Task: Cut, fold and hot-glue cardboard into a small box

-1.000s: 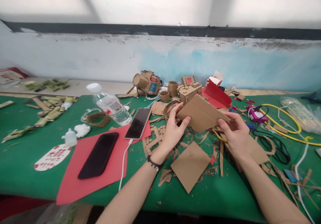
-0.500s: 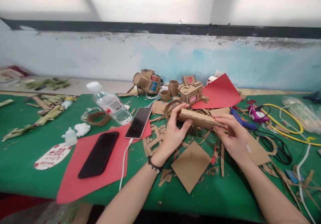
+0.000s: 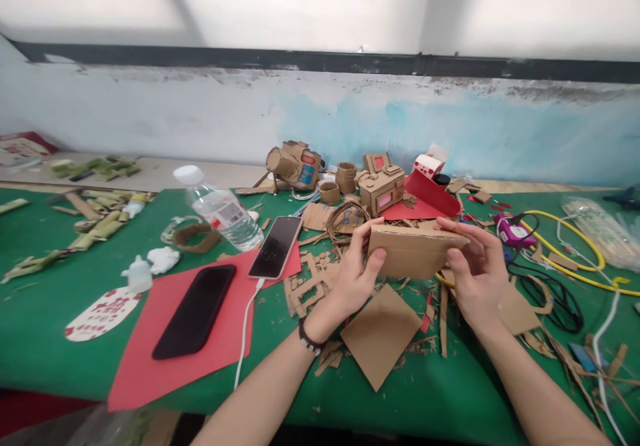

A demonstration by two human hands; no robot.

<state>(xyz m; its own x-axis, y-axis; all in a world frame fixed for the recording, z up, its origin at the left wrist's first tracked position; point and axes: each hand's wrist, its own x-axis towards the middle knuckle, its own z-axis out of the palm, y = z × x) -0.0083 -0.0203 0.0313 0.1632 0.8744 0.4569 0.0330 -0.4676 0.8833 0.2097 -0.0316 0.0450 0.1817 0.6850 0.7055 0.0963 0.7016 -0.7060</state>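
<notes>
Between both hands I hold a rectangular piece of cardboard (image 3: pixel 413 254) above the table, its broad face tilted toward me and its cut edge on top. My left hand (image 3: pixel 353 276) grips its left end, thumb on the near face and fingers behind. On the right end, my right hand (image 3: pixel 477 273) pinches it the same way, with its fingers partly hidden. Below, a square cardboard sheet (image 3: pixel 381 336) lies flat with a corner toward me. Behind the held piece stands a small cardboard camera model (image 3: pixel 383 189), beside a folded red sheet (image 3: pixel 425 196).
Left of my arms are a black phone (image 3: pixel 195 311) on red paper (image 3: pixel 135 373), a white-edged phone (image 3: pixel 275 247) on a cable and a tilted water bottle (image 3: pixel 225 209). Cardboard scraps (image 3: pixel 307 286) litter the middle. A purple glue gun (image 3: pixel 515 231) and yellow cable (image 3: pixel 593 236) lie right.
The held cardboard has turned from nearly edge-on to showing its broad face. My hands have spread slightly and tilted. The red sheet behind has folded down, uncovering a white and red box.
</notes>
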